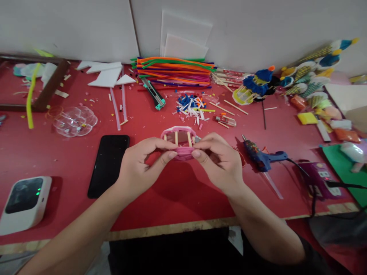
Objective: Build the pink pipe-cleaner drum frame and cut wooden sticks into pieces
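Between my two hands, above the red table, I hold a small pink craft frame (185, 153) whose two rounded pink ends are joined by short pale wooden sticks. My left hand (146, 160) pinches its near left edge between thumb and fingers. On the opposite side, my right hand (219, 160) grips the near right edge in the same way. The fingers partly cover the frame's sides. A black phone (110, 164) lies beside my left wrist. To the right of my right hand rests a blue hot glue gun (262, 154) with a clear glue stick in it.
Bundled pipe cleaners (174, 72) lie at the back, near a box cutter (153, 93) and a pile of cut scraps (190, 107). A clear flower-shaped tray (76, 121) and a white device (27, 204) are on the left. A blue figure (258, 82) stands back right.
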Motion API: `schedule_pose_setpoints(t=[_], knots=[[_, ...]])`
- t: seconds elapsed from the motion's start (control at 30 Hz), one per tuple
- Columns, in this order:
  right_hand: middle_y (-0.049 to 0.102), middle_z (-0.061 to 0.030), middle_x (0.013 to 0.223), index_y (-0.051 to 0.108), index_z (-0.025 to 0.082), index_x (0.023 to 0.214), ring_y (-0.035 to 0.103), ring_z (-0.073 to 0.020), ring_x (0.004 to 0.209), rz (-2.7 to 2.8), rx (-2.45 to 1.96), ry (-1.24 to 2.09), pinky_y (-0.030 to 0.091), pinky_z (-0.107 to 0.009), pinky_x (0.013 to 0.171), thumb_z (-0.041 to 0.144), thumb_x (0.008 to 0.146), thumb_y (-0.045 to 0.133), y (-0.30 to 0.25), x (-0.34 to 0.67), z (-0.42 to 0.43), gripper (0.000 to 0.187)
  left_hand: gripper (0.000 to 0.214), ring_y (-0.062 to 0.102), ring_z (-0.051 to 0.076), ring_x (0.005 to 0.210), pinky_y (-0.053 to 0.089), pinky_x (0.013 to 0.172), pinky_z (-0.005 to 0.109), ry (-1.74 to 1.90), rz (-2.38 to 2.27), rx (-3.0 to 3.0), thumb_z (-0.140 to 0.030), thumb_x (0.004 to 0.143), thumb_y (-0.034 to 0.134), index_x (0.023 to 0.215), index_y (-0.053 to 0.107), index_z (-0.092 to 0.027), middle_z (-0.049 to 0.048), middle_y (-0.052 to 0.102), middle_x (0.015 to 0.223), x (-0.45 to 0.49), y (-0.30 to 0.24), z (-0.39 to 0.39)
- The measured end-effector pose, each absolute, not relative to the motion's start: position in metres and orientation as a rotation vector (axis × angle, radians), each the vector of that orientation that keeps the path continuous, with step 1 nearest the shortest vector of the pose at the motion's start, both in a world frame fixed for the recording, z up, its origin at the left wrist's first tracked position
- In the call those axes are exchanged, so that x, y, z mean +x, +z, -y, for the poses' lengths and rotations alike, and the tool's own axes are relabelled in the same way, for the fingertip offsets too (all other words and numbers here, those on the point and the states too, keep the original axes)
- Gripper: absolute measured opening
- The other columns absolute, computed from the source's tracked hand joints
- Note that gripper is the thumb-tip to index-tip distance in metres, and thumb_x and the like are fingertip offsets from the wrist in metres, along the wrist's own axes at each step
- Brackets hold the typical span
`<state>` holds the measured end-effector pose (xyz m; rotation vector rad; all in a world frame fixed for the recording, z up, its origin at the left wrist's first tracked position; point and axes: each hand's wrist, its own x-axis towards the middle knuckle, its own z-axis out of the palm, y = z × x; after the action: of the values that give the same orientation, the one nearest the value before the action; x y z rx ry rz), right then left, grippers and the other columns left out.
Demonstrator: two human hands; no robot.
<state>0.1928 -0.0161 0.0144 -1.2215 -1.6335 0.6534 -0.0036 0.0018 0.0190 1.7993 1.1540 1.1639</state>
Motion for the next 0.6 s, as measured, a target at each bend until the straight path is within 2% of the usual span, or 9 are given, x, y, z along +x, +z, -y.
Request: schedule_pose_setpoints(t=[0.2,0.3,0.43,0.6], knots=[[0.062,-0.0008,0.085,0.071,0.024,0.088,0.058,-0.0136,0.079,1.585,-1.192,0.763,0.046,-0.028,0.063,0.030,0.087,0.064,0.0167,0.1908,0.0165,0.009,0.010,0.068,0.013,0.068,0.057,0.067,0.024,1.227,-1.130,1.603,-0.024,0.081,0.071,0.091,0.074,-0.022,0.0017,0.074,0.080,0.0006,0.0209,0.0003],[0.062,0.0002,0.080,0.069,0.022,0.083,0.057,-0.0124,0.075,1.600,-1.204,0.762,0.045,-0.026,0.062,0.028,0.088,0.062,0.0188,0.1900,0.0175,0.010,0.011,0.070,0.015,0.076,0.058,0.074,0.024,1.182,-1.142,1.581,-0.023,0.084,0.068,0.092,0.075,-0.023,0.0024,0.076,0.086,0.0007,0.0216,-0.0017],[0.063,-0.0001,0.081,0.067,0.022,0.079,0.058,-0.0119,0.073,1.667,-1.230,0.699,0.047,-0.026,0.063,0.025,0.088,0.061,0.0214,0.1899,0.0184,0.011,0.019,0.072,0.020,0.090,0.058,0.083,0.031,1.061,-1.080,1.596,-0.027,0.090,0.059,0.094,0.077,-0.028,0.0031,0.078,0.094,0.0003,0.0219,-0.0028],[0.065,0.0001,0.081,0.069,0.023,0.081,0.060,-0.0118,0.070,1.774,-1.178,0.592,0.050,-0.027,0.063,0.023,0.086,0.063,0.0233,0.1879,0.0186,0.008,0.019,0.073,0.021,0.094,0.057,0.087,0.031,0.970,-1.078,1.633,-0.029,0.082,0.071,0.100,0.077,-0.031,0.0030,0.077,0.103,0.0012,0.0221,0.0005]])
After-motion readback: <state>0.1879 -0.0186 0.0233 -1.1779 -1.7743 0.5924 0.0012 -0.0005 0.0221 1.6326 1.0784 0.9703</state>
